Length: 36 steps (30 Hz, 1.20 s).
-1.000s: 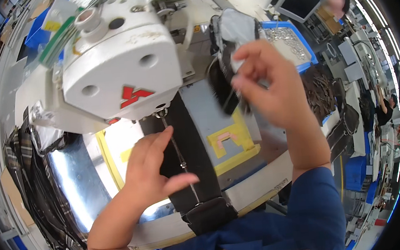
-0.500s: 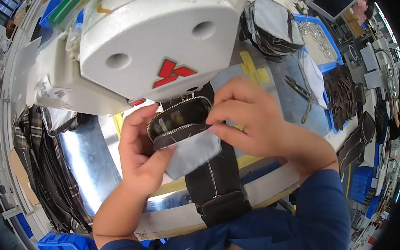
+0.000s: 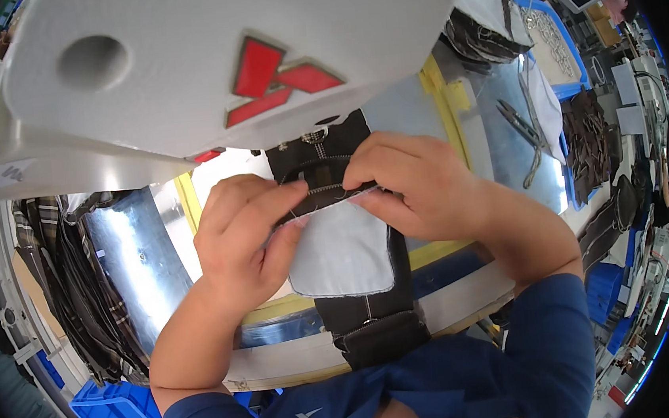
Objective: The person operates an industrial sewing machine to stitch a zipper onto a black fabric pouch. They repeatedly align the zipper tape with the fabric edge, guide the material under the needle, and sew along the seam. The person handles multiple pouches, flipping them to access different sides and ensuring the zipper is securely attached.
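Observation:
Between my hands is a dark zippered fabric pouch point(image 3: 319, 200) with a pale grey lining flap point(image 3: 342, 248) hanging flat toward me. My left hand point(image 3: 245, 237) pinches the zip edge at its left end, thumb below and fingers above. On the right end my right hand point(image 3: 420, 185) grips the same edge between thumb and fingertips. The pouch's far part lies beneath the sewing machine head point(image 3: 179, 71); the needle area is hidden. Under the flap a long dark fabric strip point(image 3: 365, 308) runs toward me, with another zippered piece point(image 3: 382, 338) at the table's near edge.
Thread snips point(image 3: 522, 125) lie on the metal plate at right. Beyond are stacked lined pieces point(image 3: 485, 21), a blue tray of metal parts point(image 3: 551, 43) and brown fabric pieces point(image 3: 589, 135). Plaid fabric point(image 3: 79, 287) hangs at left above a blue crate point(image 3: 122, 415).
My head view has moved closer to the machine. The pouch opening has narrowed, and the lining flap now lies flatter and more spread. Both hands still grip the edge, the left fingers now over it.

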Available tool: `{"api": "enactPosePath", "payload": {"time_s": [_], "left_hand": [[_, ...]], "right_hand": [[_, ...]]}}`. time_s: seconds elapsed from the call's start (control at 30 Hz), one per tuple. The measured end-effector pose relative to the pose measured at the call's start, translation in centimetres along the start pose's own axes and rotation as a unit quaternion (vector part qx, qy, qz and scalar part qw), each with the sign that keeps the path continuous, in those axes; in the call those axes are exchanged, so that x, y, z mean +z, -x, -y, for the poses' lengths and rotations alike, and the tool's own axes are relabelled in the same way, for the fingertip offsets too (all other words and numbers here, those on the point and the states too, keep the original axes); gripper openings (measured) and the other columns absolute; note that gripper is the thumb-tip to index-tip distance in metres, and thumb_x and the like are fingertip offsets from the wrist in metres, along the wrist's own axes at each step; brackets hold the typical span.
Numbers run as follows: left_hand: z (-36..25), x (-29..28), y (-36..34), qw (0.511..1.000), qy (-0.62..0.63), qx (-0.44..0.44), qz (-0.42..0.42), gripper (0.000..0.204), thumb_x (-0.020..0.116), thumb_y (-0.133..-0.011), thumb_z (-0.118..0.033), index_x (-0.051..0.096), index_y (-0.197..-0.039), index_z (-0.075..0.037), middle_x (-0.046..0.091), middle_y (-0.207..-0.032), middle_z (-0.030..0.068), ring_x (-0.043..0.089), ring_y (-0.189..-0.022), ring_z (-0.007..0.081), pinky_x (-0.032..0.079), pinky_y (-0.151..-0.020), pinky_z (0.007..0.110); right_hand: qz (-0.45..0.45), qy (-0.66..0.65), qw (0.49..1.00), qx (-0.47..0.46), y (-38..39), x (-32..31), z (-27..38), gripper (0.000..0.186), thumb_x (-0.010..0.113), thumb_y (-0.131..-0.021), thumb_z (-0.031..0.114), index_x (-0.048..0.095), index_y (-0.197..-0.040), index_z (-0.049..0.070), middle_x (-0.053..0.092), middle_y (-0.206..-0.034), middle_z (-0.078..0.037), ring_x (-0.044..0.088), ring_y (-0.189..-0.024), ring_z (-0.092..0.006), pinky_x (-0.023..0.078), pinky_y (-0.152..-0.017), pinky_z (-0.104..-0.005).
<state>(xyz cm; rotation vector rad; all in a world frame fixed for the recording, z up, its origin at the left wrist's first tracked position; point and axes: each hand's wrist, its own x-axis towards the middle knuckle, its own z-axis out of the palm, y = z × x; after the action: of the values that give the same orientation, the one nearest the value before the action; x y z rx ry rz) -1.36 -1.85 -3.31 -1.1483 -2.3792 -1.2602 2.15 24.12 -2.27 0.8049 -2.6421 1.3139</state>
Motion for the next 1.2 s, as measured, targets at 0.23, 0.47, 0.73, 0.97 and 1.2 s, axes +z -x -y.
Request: {"api": "enactPosePath", "payload": {"time_s": [0.23,0.47,0.73,0.97,1.2], "left_hand": [[-0.8,-0.4,0.4,0.989,0.107,-0.099,0.033,0.023,0.080,-0.079,0.005,0.078,-0.101,0.000,0.070,-0.091,0.0126,0.064,-0.071,0.0210,0.052,-0.064,0.031],[-0.5,-0.4,0.5,0.991,0.116,-0.045,0.039,0.022,0.076,-0.079,0.007,0.076,-0.100,0.002,0.073,-0.096,0.0147,0.070,-0.080,0.0242,0.055,-0.069,0.031],[-1.0,0.4,0.2,0.987,0.145,-0.056,0.033,0.027,0.081,-0.077,0.004,0.075,-0.103,0.003,0.073,-0.094,0.0166,0.071,-0.083,0.0277,0.055,-0.071,0.032],[-0.9,0.6,0.7,0.985,0.138,-0.097,0.041,0.017,0.080,-0.083,0.002,0.076,-0.100,0.003,0.073,-0.091,0.0137,0.069,-0.077,0.0238,0.053,-0.067,0.031],[-1.2,0.7,0.8,0.982,0.126,-0.133,0.044,0.012,0.079,-0.084,0.002,0.076,-0.096,0.002,0.073,-0.086,0.0113,0.069,-0.071,0.0201,0.052,-0.062,0.029]], "right_hand": [[-0.048,-0.012,0.998,-0.046,0.2,0.4,0.3,0.021,0.077,-0.084,0.002,0.072,-0.102,0.009,0.065,-0.097,-0.007,0.068,-0.079,-0.0281,0.056,-0.066,-0.0390],[-0.049,-0.024,0.997,-0.060,0.3,0.5,0.3,0.020,0.077,-0.082,0.001,0.072,-0.099,0.009,0.064,-0.098,-0.007,0.068,-0.077,-0.0272,0.056,-0.064,-0.0381],[-0.031,-0.047,0.998,-0.035,0.6,1.1,0.4,0.020,0.075,-0.083,0.000,0.070,-0.100,0.009,0.065,-0.099,-0.008,0.068,-0.079,-0.0286,0.056,-0.066,-0.0390],[-0.046,-0.063,0.997,-0.016,0.3,1.3,0.2,0.017,0.079,-0.079,-0.002,0.076,-0.094,0.005,0.069,-0.094,-0.008,0.063,-0.066,-0.0201,0.049,-0.057,-0.0316],[0.001,-0.071,0.997,0.030,0.0,0.8,0.2,0.019,0.080,-0.080,0.001,0.076,-0.098,0.005,0.070,-0.095,-0.008,0.066,-0.070,-0.0215,0.051,-0.059,-0.0318]]}}
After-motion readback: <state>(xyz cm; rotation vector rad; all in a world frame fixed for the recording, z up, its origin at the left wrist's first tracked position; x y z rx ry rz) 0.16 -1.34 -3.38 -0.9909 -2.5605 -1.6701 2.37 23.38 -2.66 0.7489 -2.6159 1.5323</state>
